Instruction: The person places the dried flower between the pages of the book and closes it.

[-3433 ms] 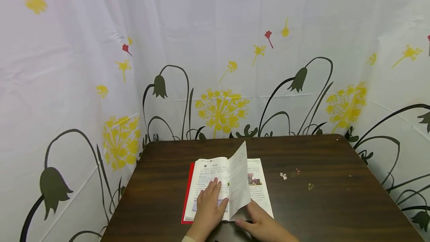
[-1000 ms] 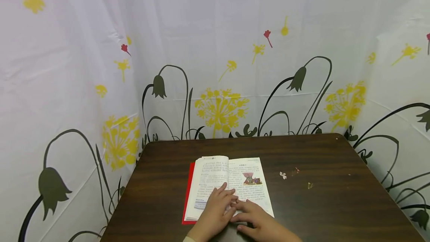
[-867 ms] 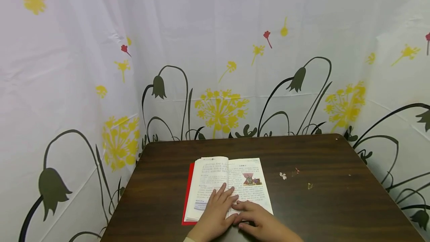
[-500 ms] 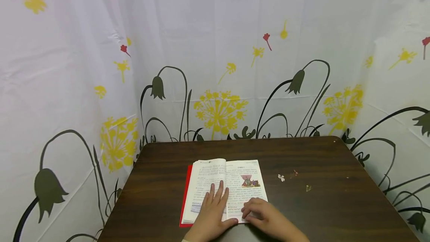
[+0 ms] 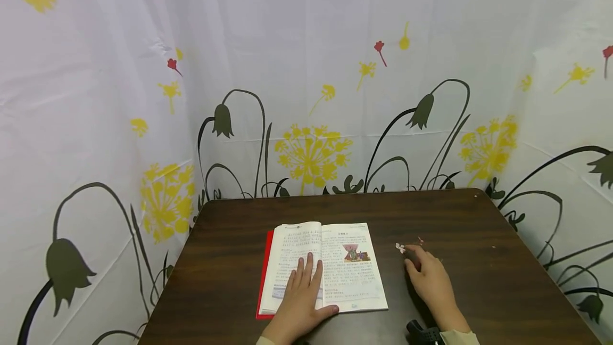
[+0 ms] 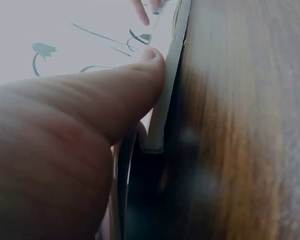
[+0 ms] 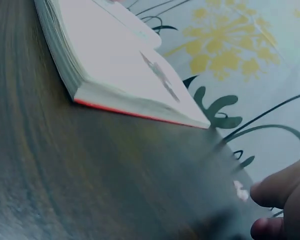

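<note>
White flower [image 5: 399, 248] lies on the table [image 5: 225, 260], between 2 and 3 o'clock of the open book [image 5: 354, 286]. Right hand [image 5: 431, 277] sits at its 4 o'clock, thumb and forefinger slightly apart; no grip visible, can't tell if touching. We'd pinch lightly; looks fragile. Left hand [image 5: 299, 298] lies flat, fingers spread, at the book's 7 o'clock; we'd press evenly. Scrap [image 5: 441, 260] at right hand's 1 o'clock is mostly covered; wrist views wash out the print.

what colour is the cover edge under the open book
The cover edge is red, clearest in the head view.
</note>
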Demonstrator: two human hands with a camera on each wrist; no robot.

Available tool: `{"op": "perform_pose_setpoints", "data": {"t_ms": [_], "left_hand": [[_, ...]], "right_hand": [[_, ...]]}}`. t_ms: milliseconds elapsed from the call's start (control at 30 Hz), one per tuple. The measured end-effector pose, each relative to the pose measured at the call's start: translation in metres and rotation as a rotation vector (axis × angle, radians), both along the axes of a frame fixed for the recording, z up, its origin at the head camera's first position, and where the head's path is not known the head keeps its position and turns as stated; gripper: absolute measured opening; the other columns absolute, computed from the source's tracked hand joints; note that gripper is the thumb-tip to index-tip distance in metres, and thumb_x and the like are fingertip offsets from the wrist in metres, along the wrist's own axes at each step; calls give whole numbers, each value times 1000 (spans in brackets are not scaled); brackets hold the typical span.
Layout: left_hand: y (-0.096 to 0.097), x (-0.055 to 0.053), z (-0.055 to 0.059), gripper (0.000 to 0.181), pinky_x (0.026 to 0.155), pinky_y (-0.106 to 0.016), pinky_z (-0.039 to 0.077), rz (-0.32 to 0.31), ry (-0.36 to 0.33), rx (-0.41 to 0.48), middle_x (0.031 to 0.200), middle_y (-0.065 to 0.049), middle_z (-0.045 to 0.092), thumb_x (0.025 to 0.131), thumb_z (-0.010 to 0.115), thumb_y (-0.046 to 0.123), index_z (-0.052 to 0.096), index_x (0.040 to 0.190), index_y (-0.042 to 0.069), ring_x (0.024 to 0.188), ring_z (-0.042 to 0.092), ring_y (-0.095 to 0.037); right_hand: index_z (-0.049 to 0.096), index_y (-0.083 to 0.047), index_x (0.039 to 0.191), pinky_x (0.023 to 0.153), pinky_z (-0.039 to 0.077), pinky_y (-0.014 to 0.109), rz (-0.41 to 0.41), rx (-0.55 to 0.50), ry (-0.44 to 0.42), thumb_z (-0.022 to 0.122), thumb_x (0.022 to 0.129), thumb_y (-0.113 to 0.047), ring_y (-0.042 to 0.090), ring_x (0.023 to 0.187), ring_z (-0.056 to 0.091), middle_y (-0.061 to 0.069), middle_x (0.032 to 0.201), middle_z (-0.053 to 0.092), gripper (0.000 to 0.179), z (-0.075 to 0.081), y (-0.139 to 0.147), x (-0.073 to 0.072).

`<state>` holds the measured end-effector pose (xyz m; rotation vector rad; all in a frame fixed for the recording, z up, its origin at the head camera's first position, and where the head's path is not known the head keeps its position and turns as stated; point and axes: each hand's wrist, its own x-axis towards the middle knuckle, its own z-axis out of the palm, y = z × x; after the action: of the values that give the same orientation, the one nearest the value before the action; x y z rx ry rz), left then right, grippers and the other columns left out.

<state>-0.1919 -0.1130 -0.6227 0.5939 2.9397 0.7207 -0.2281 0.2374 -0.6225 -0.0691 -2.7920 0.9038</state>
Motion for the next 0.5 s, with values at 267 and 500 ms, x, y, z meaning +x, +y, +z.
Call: {"op": "perform_pose_setpoints", "data": {"t_ms": [267,500], "left_hand": [[2,-1,0,115,131,-73,21,-6,-16,9,183,-23,10,90,77,68,28,173,5,169,10,-49],[0,0,0,113,132,-71,21,4,-11,-20,184,-22,9,92,75,69,27,173,6,170,10,-49]], "right_hand": [[74,-16,139,58,31,30,30,87,25,78,100,-21,15,62,39,-2,73,50,40,-7,2,-1],[80,-19,108,54,33,29,-18,22,36,81,98,-19,10,59,45,-4,71,57,10,-6,0,-3]]}}
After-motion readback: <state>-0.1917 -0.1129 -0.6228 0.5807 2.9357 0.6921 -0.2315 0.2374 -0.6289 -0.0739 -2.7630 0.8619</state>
